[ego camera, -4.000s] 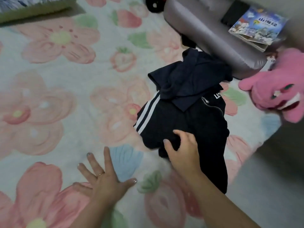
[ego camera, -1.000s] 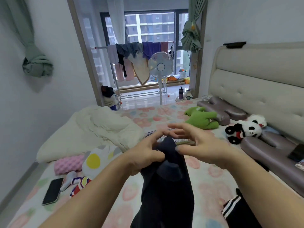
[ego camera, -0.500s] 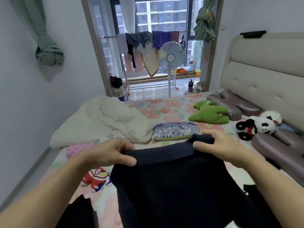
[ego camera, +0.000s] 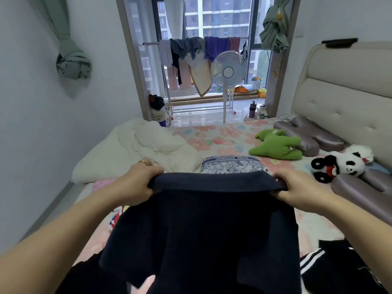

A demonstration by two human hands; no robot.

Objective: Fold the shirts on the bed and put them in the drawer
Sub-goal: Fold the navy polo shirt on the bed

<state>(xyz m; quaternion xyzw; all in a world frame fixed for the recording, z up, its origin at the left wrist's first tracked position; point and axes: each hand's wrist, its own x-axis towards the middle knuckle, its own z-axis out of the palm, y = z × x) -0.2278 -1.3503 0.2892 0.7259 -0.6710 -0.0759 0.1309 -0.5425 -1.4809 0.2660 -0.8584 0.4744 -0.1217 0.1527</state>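
Navy shirt (ego camera: pixel 201 230): up in the air in front of me, over the bed. Top edge pulled straight btw both hands, the rest hangs toward 6 o'clock in loose folds.
L hand (ego camera: pixel 137 183): at the 9 o'clock end of that top edge. Fingers curled over the cloth, gripping it, thumb tucked under. Ring (ego camera: pixel 143 161) on one finger.
R hand (ego camera: pixel 297 187): at the 3 o'clock end, same grip, fingers wrapped round the edge.
Bed (ego camera: pixel 222 136): pale sheet w/ pink flowers, runs off toward 12 o'clock below the shirt.
Striped top (ego camera: pixel 331 268): black w/ white stripes, flat on the sheet at 4 o'clock, just beside the shirt's hanging side, apart from my hands.
Dark cloth (ego camera: pixel 89 276): at 7 o'clock under my L forearm. Can't tell what garment.
Duvet (ego camera: pixel 137 149): white, bunched up at 11 o'clock, behind my L hand.
Pouch (ego camera: pixel 231 165): blue-white floral w/ a lettered band, at 12 o'clock right behind the top edge, just beside the duvet.
Green plush (ego camera: pixel 275 145): at 1 o'clock, lying on the sheet, near a grey pillow (ego camera: pixel 307 134).
Panda plush (ego camera: pixel 343 163): at 3 o'clock, near the beige tufted headboard (ego camera: pixel 343 98).
Fan (ego camera: pixel 228 71): white, standing, far off at 12 o'clock, in front of a drying rack (ego camera: pixel 191 52) hung w/ clothes.
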